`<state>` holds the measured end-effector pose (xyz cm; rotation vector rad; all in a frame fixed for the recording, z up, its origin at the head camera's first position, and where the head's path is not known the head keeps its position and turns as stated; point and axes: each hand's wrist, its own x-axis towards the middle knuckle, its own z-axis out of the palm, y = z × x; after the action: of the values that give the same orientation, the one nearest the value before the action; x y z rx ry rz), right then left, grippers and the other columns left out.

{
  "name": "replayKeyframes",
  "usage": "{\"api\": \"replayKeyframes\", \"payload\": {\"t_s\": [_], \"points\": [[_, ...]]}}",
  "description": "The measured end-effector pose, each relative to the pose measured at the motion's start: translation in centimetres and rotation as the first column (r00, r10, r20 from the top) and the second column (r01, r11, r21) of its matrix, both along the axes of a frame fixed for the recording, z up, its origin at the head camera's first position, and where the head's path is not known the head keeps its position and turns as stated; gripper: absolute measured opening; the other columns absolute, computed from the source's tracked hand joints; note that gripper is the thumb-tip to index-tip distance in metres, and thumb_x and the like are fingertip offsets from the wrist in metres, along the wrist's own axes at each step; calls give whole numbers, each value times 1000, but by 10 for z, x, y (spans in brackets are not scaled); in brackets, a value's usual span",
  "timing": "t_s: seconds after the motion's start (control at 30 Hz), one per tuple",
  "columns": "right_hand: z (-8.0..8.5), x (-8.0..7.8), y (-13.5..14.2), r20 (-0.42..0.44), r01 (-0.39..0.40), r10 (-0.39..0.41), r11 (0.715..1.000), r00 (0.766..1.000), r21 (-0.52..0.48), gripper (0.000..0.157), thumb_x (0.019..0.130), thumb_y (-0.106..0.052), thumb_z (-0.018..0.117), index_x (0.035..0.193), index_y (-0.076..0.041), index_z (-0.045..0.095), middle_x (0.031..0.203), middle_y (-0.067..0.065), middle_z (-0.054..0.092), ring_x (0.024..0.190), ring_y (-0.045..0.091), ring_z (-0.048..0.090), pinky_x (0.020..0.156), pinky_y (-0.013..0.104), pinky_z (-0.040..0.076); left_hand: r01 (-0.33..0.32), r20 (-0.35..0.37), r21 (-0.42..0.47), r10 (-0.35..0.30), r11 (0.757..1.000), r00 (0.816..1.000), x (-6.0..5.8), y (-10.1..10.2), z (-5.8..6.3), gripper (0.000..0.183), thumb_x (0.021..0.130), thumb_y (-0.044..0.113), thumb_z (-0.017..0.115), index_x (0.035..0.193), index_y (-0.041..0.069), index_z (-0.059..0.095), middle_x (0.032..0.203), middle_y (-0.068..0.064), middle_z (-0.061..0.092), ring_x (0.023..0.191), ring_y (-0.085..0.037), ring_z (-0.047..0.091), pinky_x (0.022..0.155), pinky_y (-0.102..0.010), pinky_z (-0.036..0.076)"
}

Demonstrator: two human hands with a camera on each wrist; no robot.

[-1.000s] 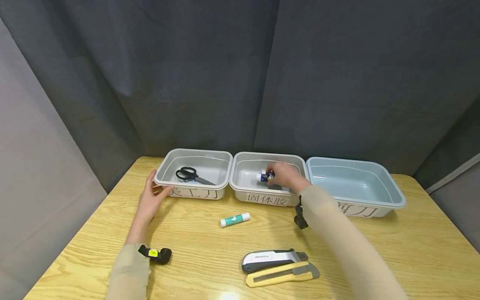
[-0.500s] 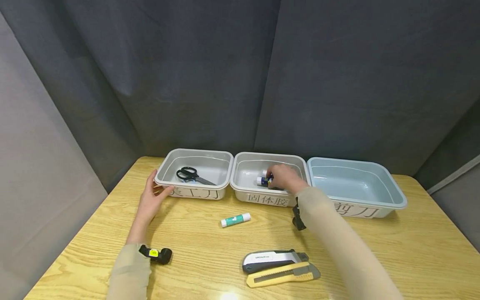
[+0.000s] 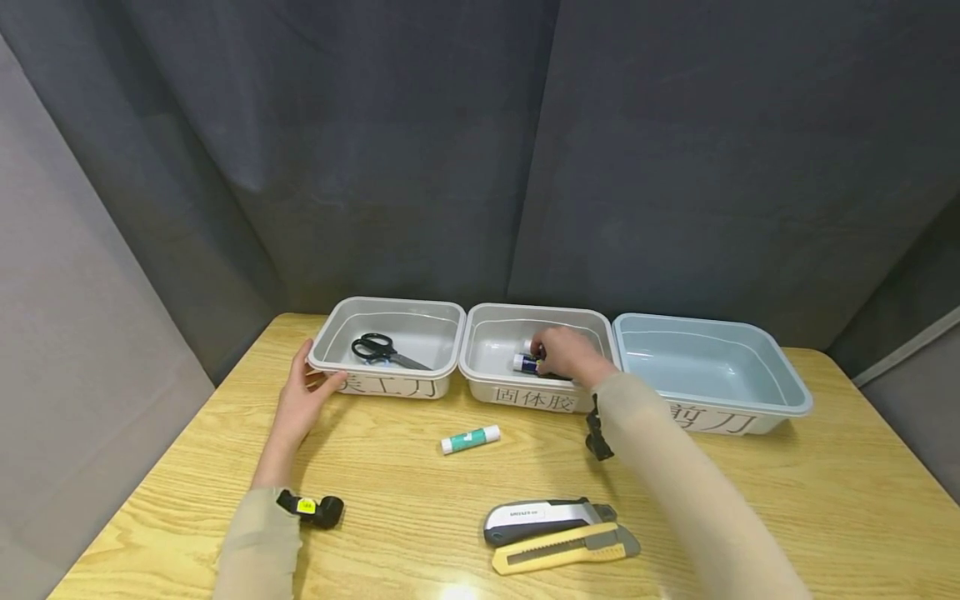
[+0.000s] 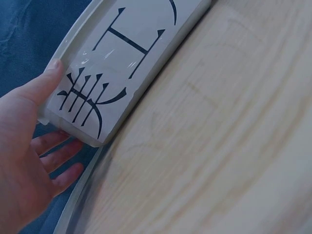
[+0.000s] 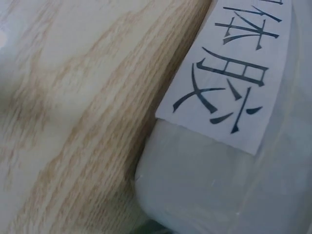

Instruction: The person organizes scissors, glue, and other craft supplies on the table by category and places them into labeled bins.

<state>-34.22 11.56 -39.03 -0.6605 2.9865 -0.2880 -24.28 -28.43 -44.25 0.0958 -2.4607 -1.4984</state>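
My right hand (image 3: 570,352) reaches into the middle grey bin (image 3: 480,373). Its curled fingers hold a dark blue glue stick (image 3: 527,364) with a white end; part of the stick is hidden by the hand. Behind it, another white end (image 3: 528,345) shows beside the fingertips. At the left grey bin (image 3: 442,333), my left hand (image 3: 296,404) grips the near left corner. In the left wrist view the thumb (image 4: 51,73) presses the rim, with the other fingers round the side. Black-handled scissors (image 3: 375,346) lie inside this bin. The right wrist view shows the middle bin's labelled front (image 5: 195,170), no hand.
A blue-grey bin (image 3: 675,367) stands at the right of the row. On the wooden table (image 3: 390,533) lie a green and white glue stick (image 3: 470,439), a white and black utility knife (image 3: 540,518) and a yellow utility knife (image 3: 566,550). A dark curtain (image 3: 397,167) hangs behind.
My right hand has lowered the dark blue glue stick slightly inside the middle bin, toward the front. The left hand stays on the left bin's corner.
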Motion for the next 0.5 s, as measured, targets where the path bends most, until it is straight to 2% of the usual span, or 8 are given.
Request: {"api": "replayKeyframes", "payload": {"t_s": [0.3, 0.5], "points": [[11, 7, -2, -7, -25, 25, 999, 1000, -25, 20, 80, -11, 67, 100, -10, 66, 80, 2, 60, 73, 17, 52, 69, 34, 45, 2, 6, 0, -2, 1000, 1000, -2, 2, -1, 85, 84, 37, 63, 147, 23, 8, 135, -22, 38, 118, -39, 44, 96, -50, 39], [22, 15, -6, -43, -63, 59, 992, 997, -106, 20, 81, -13, 66, 101, -10, 66, 81, 2, 60, 73, 17, 53, 66, 32, 45, 0, 9, -2, 0, 1000, 1000, -4, 2, -1, 86, 84, 38, 63, 147, 23, 8, 135, -22, 38, 118, -39, 43, 97, -50, 38]]}}
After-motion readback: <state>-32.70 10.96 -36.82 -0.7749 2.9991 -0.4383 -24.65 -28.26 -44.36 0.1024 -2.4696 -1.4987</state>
